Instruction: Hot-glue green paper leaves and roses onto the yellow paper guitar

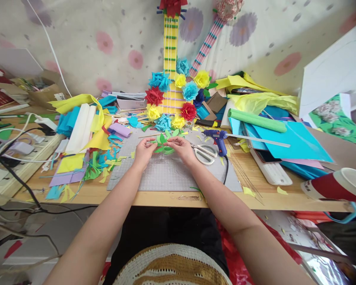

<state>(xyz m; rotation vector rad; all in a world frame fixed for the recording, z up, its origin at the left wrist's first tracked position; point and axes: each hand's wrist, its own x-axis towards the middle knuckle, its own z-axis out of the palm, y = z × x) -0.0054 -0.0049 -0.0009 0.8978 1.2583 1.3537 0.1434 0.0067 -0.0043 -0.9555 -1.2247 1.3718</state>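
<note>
Both my hands meet over a grey cutting mat point(172, 174) on the wooden table. My left hand point(143, 151) and my right hand point(182, 149) pinch a small cluster of green paper leaves point(165, 143) on a thin stem between them, fingers closed on it. Just beyond the leaves stands a yellow paper guitar point(170, 51) ringed with red, blue and yellow paper flowers point(154, 95).
Scissors point(206, 153) and a blue glue gun point(218, 138) lie right of my hands. A green paper roll point(256, 120) and teal sheets point(287, 140) lie further right, a red paper cup point(332, 185) at the table edge. Paper scraps, rolls and cables crowd the left side.
</note>
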